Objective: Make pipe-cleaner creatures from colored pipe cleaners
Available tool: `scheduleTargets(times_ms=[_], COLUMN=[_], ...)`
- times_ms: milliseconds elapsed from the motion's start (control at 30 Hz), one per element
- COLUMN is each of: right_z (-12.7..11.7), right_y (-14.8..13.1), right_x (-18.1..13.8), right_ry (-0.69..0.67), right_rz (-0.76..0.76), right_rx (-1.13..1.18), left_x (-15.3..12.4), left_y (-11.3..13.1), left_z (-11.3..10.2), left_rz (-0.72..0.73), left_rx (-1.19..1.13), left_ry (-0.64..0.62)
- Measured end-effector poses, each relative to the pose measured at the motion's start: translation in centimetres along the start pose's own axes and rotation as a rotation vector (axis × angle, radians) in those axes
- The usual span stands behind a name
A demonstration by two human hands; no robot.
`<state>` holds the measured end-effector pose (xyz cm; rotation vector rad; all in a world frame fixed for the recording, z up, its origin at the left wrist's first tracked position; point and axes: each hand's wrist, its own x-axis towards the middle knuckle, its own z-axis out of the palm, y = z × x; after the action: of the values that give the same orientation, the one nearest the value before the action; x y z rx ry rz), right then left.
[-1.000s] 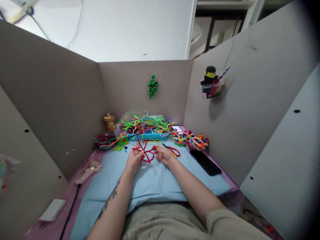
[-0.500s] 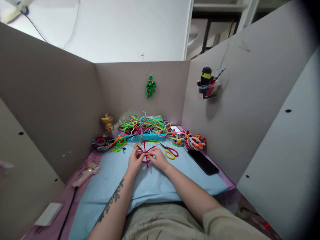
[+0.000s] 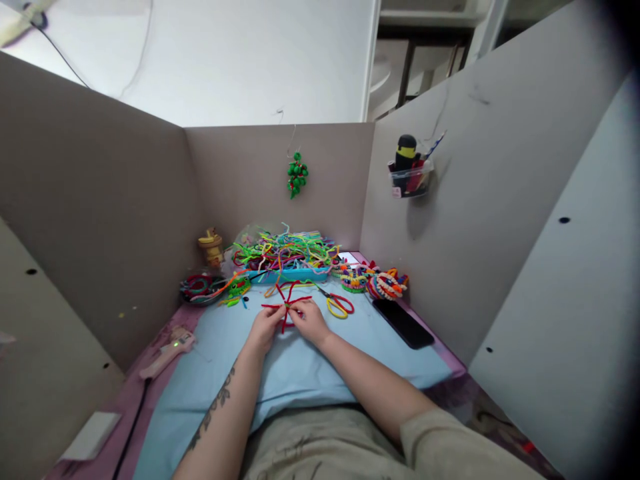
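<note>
Red pipe cleaners (image 3: 286,293), crossed at a centre so that their arms spread like a star, sit between my hands above the blue cloth (image 3: 295,367). My left hand (image 3: 266,325) pinches them from the left near the centre. From the right, the fingertips of my right hand (image 3: 309,319) close on the same crossing. Fingers hide part of the middle. Scissors (image 3: 340,307) with one yellow and one red handle lie just right of my right hand, and a yellow-green pipe cleaner (image 3: 305,283) rests behind the star.
A blue tray (image 3: 305,275) heaped with coloured pipe cleaners stands at the back. Braided colourful pieces (image 3: 387,285) and a black phone (image 3: 403,323) lie right. At left are a pink glue gun (image 3: 167,357), a dark bowl (image 3: 200,293) and a green frog-like figure (image 3: 239,288). Grey panels enclose three sides.
The red star has turned a little between my fingers, with one arm now pointing out left over my left hand. The whole view has shifted slightly.
</note>
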<state>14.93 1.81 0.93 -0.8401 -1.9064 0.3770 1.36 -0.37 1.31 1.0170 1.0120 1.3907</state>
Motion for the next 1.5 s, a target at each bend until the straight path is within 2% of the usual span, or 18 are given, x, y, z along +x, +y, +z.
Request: scheduleTargets(times_ms=[167,333,533,667,733,867,933,1000,1167,1333,1500], right_z=[0.5,0.4,0.5,0.1,-0.4,-1.5,-1.7,-1.4,-0.3,-0.4,-0.2], right_y=[-0.3,-0.8,-0.8,0.2,0.7,1.5,1.6,1.5,0.9,1.0,1.8], right_x=[0.0,-0.2,-0.3,-0.1,0.1,0.3,0.4,0.4,0.5,0.5,0.3], right_ry=[-0.014,-0.042,-0.147,-0.179,-0.103,0.197,0.206,0.131,-0.004,-0.06,-0.14], right_rz=[0.018,-0.025,-0.196,-0.17,-0.099,0.017,-0.01,-0.021,0.106,0.21,0.195], right_rx=[0.057,0.086,0.096,0.113,0.121,0.047,0.01,0.026,0.193,0.294,0.445], left_x=[-0.2,-0.2,0.6,0.9,0.9,0.8,0.7,0.5,0.4,0.0,-0.1], left_y=[0.4,0.3,-0.5,-0.2,0.1,0.4,0.3,0.2,-0.4,-0.1,0.3], left_z=[0.2,0.6,-0.5,-1.0,-1.2,-1.2,-0.9,-0.4,0.1,0.3,0.0], left_rz=[0.006,-0.073,-0.185,-0.156,-0.1,0.09,0.158,0.204,0.251,0.186,0.092], left_rx=[-0.091,-0.198,-0.42,-0.401,-0.33,0.03,0.163,0.213,0.235,0.214,0.147], left_ry=[0.003,-0.02,0.069,0.164,0.233,0.306,0.293,0.248,0.116,0.055,0.021])
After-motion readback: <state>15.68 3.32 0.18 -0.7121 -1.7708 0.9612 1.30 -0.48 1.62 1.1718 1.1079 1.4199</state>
